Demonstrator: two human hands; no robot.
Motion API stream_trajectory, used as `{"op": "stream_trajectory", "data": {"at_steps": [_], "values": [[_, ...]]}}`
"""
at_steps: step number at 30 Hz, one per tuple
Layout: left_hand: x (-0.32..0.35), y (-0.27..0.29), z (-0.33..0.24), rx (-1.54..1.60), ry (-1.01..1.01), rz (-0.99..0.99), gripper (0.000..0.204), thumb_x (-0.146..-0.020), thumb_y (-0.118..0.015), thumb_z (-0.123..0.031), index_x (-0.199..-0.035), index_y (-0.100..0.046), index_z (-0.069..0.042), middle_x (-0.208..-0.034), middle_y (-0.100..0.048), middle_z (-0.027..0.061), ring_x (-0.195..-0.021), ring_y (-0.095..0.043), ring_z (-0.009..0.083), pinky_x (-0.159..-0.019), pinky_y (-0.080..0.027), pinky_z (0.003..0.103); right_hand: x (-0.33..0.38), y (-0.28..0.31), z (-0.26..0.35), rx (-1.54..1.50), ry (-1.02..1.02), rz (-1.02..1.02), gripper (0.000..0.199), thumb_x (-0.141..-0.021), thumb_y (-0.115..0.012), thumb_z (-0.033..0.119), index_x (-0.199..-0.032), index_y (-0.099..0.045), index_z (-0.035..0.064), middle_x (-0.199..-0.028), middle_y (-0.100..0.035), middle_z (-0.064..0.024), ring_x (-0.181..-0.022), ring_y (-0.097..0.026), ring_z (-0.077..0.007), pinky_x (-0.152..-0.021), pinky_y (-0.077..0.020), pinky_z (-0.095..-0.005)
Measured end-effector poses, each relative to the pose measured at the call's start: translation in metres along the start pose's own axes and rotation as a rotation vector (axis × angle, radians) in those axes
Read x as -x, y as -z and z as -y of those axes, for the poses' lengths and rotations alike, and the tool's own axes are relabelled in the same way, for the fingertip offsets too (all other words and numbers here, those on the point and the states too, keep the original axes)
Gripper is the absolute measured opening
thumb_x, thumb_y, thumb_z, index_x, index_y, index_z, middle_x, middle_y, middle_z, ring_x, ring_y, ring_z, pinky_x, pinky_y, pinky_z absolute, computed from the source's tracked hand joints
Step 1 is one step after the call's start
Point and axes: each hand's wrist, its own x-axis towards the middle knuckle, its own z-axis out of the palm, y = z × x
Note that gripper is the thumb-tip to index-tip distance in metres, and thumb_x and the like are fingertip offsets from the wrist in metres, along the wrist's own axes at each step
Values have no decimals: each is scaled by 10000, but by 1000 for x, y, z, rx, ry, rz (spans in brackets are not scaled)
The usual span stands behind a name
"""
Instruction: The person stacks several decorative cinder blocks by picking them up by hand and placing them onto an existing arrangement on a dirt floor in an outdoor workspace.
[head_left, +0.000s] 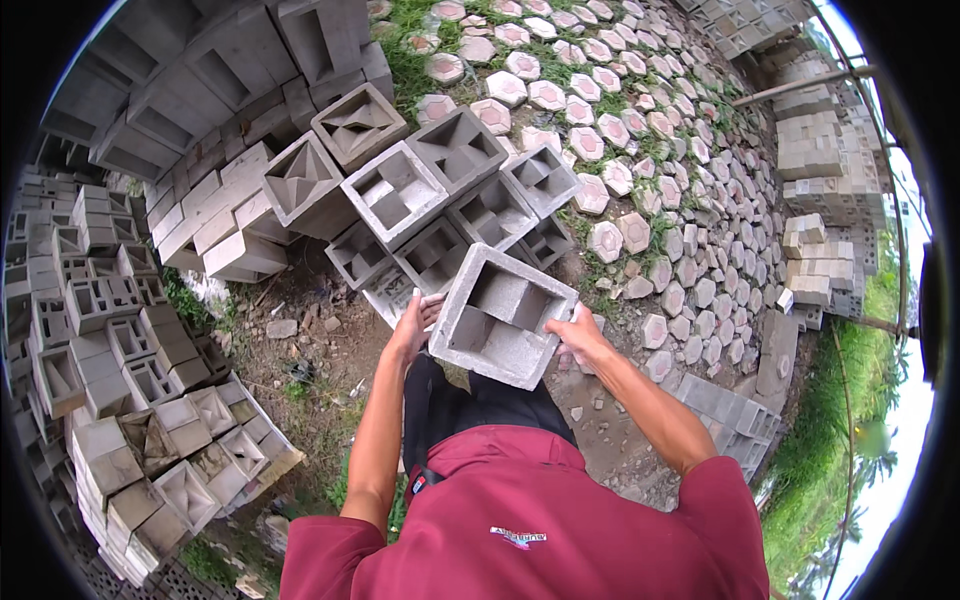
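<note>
In the middle of the frame a person in a dark red shirt (pixel 530 530) holds a square grey concrete block (pixel 503 315) out in front of the body, clear of the ground. The block is hollow, its open face turned up toward the camera, with inner walls that split it into stepped pockets. The left hand (pixel 413 325) presses flat against the block's left side, fingers spread upward along the edge. The right hand (pixel 577 335) clamps the right side near the lower corner. So the hands sit apart, one on each flank, with the block gripped between them.

Just above the held block, toward the upper centre of the frame, a cluster of similar hollow blocks (pixel 425 180) stands stacked and leaning against each other, some with square pockets and some with a pyramid-shaped recess. The nearest of these lies just beside the top edge of the held block; whether they touch cannot be told.

Along the left edge of the frame, long rows of more grey blocks (pixel 110 330) are piled. The upper right of the frame shows hexagonal paving stones (pixel 620 150) laid out over grass. Bare dirt (pixel 320 340) lies to the left of the person's left arm.
</note>
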Motion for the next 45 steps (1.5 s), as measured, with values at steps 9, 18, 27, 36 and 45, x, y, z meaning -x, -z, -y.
{"op": "stream_trajectory", "data": {"at_steps": [9, 18, 27, 36, 45], "values": [[63, -166, 37, 57, -80, 445, 534, -942, -374, -462, -1270, -489, -56, -1181, -566, 132, -1032, -578, 257, -878, -487, 394, 228, 75, 19, 574, 232, -346, 603, -718, -714, 316, -1109, -488, -83, -781, -610, -174, -614, -632, -218, -481, -502, -304], [120, -241, 69, -157, 267, 717, 521, -946, -363, -448, -1260, -493, -52, -1156, -578, 133, -1011, -588, 264, -858, -499, 389, 351, 55, -168, -819, 409, -810, 698, -895, -374, 636, -1210, -498, 26, -1111, -595, -89, -944, -554, -100, -746, -463, -250], [145, -316, 221, -515, 579, 828, 498, -957, -352, -431, -1241, -504, -52, -1106, -597, 121, -943, -606, 253, -815, -519, 374, 337, 4, -364, -1641, 675, -840, 600, -938, -406, 520, -1251, -520, 22, -1104, -600, -77, -977, -572, -154, -848, -455, -285], [186, -408, 363, -864, 1016, 994, 633, -941, -309, -560, -1300, -440, -55, -1140, -579, 158, -942, -625, 271, -799, -543, 397, 410, -16, -451, -1936, 787, -1206, 573, -950, -382, 489, -1285, -470, 33, -1143, -590, -134, -992, -608, -247, -867, -494, -376], [246, -467, 449, -1098, 1160, 1125, 679, -935, -311, -569, -1359, -390, -45, -1282, -501, 172, -1095, -559, 288, -898, -495, 394, 446, -26, -480, -2079, 714, -1610, 667, -933, -349, 563, -1340, -399, 37, -1248, -520, -156, -1089, -557, -288, -924, -462, -413]]}}
